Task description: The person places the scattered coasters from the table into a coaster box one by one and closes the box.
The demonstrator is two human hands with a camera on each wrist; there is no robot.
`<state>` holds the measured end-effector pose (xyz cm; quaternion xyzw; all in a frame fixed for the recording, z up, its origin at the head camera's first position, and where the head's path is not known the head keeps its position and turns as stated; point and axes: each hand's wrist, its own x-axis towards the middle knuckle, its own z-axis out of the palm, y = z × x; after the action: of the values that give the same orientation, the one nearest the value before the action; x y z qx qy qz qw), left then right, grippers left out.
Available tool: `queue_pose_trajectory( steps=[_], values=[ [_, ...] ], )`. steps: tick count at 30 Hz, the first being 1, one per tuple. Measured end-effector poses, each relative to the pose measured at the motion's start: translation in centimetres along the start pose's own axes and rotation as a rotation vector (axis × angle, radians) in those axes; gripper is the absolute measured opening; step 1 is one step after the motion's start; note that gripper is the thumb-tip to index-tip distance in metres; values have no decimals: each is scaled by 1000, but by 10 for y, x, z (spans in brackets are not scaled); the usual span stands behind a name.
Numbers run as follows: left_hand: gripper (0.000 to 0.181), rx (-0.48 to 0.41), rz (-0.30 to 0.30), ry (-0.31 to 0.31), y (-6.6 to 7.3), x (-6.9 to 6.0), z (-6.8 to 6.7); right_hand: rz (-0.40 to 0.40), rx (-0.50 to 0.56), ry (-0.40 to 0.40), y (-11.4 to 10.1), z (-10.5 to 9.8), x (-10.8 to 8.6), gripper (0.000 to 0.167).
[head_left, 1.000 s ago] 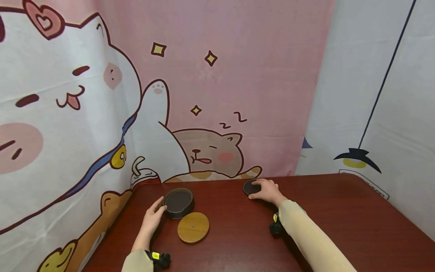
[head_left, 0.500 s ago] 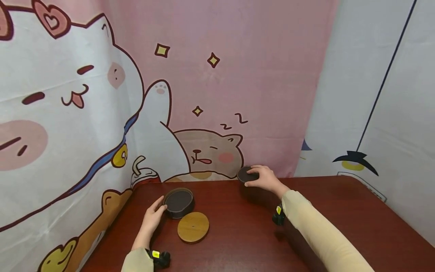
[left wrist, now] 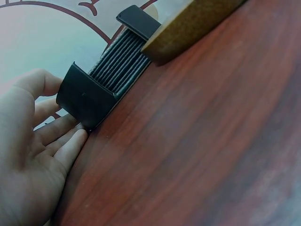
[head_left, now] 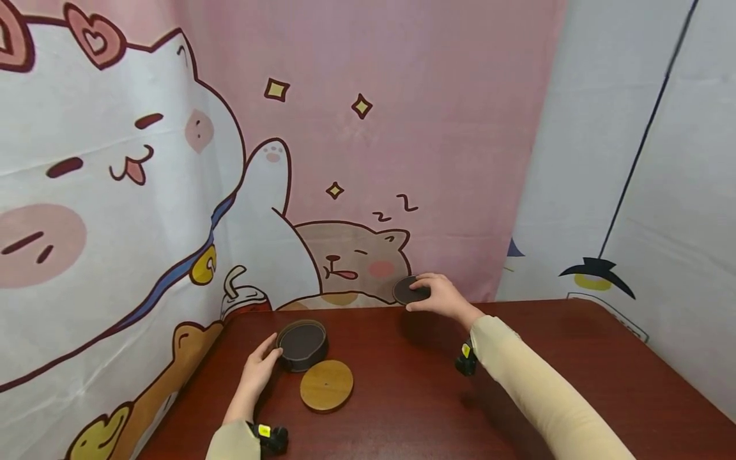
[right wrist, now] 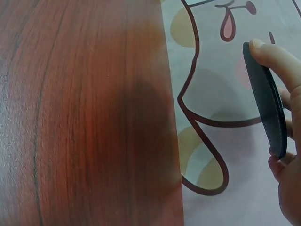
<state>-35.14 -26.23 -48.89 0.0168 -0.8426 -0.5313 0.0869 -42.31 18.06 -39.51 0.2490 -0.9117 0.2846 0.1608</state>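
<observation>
A thin round black coaster (head_left: 411,291) is pinched by its rim in my right hand (head_left: 445,297). In the right wrist view the coaster (right wrist: 267,101) stands nearly edge-on, raised off the table near its far edge. On the left sits a round black coaster holder (head_left: 303,345). The left wrist view shows its curved wall (left wrist: 84,96) and a ribbed stack of dark coasters (left wrist: 120,61) inside. My left hand (head_left: 257,367) holds the holder's left side, its fingers (left wrist: 46,84) bent against the wall. A round wooden disc (head_left: 326,386) lies just in front of the holder.
The reddish-brown wooden table (head_left: 391,409) ends at a cloth backdrop (head_left: 448,128) printed with cartoon cats. The right hand's shadow (head_left: 425,326) falls on the tabletop below it.
My right hand has lifted the coaster from the tabletop and carried it slightly left. My left hand, the holder and the wooden disc stay in place.
</observation>
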Motion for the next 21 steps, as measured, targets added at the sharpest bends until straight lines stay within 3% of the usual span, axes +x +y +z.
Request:
queue_pose_trajectory(
  steps=[9, 21],
  values=[
    [53, 5, 23, 14, -1, 1, -2, 23, 43, -104, -16, 34, 10, 55],
    [51, -18, 55, 59, -3, 4, 5, -44, 109, -199, -57, 95, 38, 53]
  ],
)
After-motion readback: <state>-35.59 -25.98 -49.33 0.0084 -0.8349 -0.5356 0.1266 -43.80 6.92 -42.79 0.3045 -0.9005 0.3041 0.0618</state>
